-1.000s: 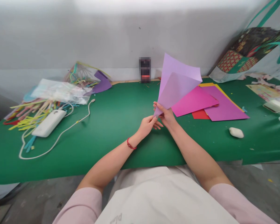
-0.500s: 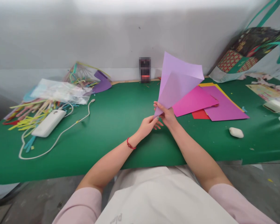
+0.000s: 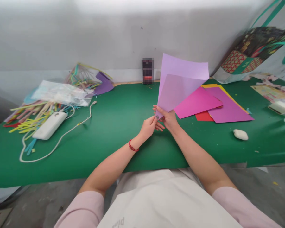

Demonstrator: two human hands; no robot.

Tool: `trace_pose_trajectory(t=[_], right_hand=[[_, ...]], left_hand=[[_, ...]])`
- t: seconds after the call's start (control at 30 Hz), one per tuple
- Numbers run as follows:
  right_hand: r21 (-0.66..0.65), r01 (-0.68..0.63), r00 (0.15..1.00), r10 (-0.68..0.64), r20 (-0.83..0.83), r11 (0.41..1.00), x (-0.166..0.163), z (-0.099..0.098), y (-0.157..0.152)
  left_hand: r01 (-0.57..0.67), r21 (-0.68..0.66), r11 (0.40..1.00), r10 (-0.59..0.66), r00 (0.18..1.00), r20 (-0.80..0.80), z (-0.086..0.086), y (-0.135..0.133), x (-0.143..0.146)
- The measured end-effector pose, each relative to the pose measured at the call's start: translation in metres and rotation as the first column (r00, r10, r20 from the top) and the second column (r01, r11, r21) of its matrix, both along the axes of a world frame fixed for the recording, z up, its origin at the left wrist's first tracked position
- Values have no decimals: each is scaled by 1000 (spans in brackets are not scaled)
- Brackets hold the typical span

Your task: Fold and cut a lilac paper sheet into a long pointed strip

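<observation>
A sheet of light purple paper (image 3: 180, 85) is held up in front of me, bent over on itself so that two layers overlap. My left hand (image 3: 149, 127) pinches its lower corner between thumb and finger, the other fingers loosely spread below. Just beside it, my right hand (image 3: 166, 117) grips the same end of the sheet, thumb in front and fingers behind. Behind the raised paper, a pink sheet (image 3: 197, 103) lies on the green table (image 3: 109, 133), partly covered from view.
Purple sheets (image 3: 230, 106) with red and yellow ones lie to the right, near a small white case (image 3: 240, 134). At left are a white power bank (image 3: 50, 125) with cable and a pile of paper strips (image 3: 26, 125). A patterned bag (image 3: 249, 60) stands back right.
The light purple sheet has opened wider and flatter, its upper left corner shifting left. Both hands have moved slightly left, still holding its lower end.
</observation>
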State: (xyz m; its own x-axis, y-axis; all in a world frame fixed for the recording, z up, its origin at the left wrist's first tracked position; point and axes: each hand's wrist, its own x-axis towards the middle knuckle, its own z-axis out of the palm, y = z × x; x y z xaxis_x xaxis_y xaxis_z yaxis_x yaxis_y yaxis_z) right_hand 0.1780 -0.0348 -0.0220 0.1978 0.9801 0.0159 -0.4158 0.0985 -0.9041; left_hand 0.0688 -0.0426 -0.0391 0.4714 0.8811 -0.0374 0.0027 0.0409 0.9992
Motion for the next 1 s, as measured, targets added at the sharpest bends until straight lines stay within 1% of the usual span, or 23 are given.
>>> trace_pose_trajectory(t=[0.13,0.2,0.4,0.5,0.57,0.73,0.8,0.9,1.0], right_hand=[[-2,14,1000,-14,7,1000,0,0,0],[2,15,1000,-15,4,1000,1,0,0],[7,-1,1000,1,-18,1000,0,-1,1],[12,-7,1000,7,-21,1000,0,-1,1],[9,-12,1000,12,-16,1000,1,-1,0],[-2,-48,999,48,25,999,2,2,-2],[-1,-65,997,65,30,998,1,2,-3],[1,-67,998,67,11,998,-1,3,-3],[-5,-44,999,44,-4,999,-3,4,-2]], left_hand=[[24,-32,999,-24,1000,0,1,2,0],[32,-28,999,-32,999,-2,2,2,0],[-11,81,997,13,1000,-24,4,-4,0],[-37,97,995,39,999,-22,3,-5,0],[-23,78,997,25,1000,-13,2,-3,0],[83,-23,996,-83,996,25,0,2,-1],[110,-60,992,-108,994,34,0,2,-1],[103,-70,992,-101,994,31,0,1,-1],[57,-26,998,-56,998,26,0,-1,-1]])
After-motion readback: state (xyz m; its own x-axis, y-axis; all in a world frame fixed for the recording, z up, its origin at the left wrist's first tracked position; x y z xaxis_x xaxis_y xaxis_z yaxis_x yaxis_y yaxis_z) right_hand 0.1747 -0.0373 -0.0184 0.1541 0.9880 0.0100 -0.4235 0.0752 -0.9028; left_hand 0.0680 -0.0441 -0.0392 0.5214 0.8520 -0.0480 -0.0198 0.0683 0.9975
